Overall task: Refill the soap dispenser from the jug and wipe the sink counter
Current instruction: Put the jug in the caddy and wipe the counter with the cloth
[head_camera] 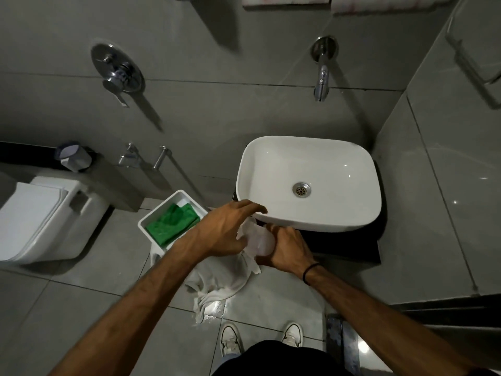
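Observation:
A white basin (271, 169) sits on a dark counter (352, 245). Just in front of the basin's near left corner, my right hand (287, 249) grips a pale, translucent bottle (264, 240), probably the soap dispenser; its top is hidden. My left hand (225, 229) presses a white cloth (219, 278) against the bottle's left side, fingers reaching toward the basin rim. The cloth hangs down below both hands toward the floor. No jug shows in this view.
A white bin (151, 215) holding a green cloth (173, 223) stands left of the hands. A wall spout (322, 82) hangs above the basin, and a mixer handle (116, 74) is further left. A toilet (40, 218) is at far left, a glass partition (447, 158) at right.

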